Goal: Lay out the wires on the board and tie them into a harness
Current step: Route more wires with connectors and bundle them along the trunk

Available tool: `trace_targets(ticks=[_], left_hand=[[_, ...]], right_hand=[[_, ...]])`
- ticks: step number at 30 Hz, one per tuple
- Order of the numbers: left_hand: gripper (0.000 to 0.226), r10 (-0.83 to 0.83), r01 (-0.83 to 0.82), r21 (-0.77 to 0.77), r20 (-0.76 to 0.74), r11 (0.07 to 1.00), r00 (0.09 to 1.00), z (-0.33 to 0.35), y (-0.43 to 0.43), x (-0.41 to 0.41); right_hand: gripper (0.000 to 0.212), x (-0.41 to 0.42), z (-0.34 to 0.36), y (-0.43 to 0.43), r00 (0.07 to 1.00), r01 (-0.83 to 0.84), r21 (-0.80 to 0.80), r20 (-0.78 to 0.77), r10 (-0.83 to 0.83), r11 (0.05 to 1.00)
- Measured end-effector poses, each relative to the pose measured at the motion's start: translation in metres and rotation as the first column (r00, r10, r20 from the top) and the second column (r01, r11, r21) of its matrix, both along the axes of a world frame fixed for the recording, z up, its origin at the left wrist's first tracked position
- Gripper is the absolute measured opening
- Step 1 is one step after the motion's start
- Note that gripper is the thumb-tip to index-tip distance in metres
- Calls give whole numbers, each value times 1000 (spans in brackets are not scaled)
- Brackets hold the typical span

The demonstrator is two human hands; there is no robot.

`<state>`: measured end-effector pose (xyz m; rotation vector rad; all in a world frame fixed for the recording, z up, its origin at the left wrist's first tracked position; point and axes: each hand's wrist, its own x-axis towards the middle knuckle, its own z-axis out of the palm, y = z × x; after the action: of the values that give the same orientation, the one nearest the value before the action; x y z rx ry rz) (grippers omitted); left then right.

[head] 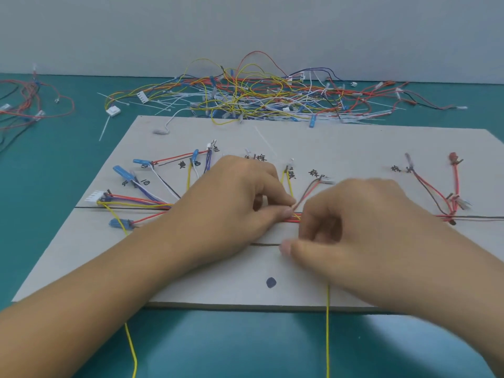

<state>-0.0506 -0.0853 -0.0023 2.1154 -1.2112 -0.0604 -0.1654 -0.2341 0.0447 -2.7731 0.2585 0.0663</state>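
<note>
Wires (293, 217) lay fanned across the grey board (341, 148) on the table (68, 148), meeting in a bundle along its drawn line. Your left hand (234, 197) pinched that bundle between thumb and forefinger. Your right hand (362, 222) curled its fingers just beside it, blurred; whether it gripped anything I cannot tell. A yellow wire (327, 336) trailed from under it off the board's near edge.

The board's (354, 159) right-centre lies bare; behind it a tangled wire pile (259, 100) (cable ties (104, 128) strewn about) crowds the table's (68, 165) far side.
</note>
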Motion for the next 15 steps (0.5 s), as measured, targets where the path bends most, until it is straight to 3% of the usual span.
trace_targets(ticks=[2,4,7,12,15], left_hand=[[4,51,-51,-16,-35,999,998,1,-3,1],[5,77,-78,-13,-70,997,995,1,-5,2],[4,92,-91,9,-96,996,991,3,-6,1],[19,122,-121,22,-66,992,990,5,-5,1],[20,144,-143,51,-6,988,990,5,-6,0]], right_hand=[[30,-9,-7,6,999,-41,-182,12,43,983],[21,-14,-13,8,996,-68,-241,41,80,968],[14,-19,-15,5,996,-50,-180,64,63,982],[30,-22,-12,-11,989,116,-38,99,-112,992],[28,-22,-12,-14,993,106,-23,46,-105,994]])
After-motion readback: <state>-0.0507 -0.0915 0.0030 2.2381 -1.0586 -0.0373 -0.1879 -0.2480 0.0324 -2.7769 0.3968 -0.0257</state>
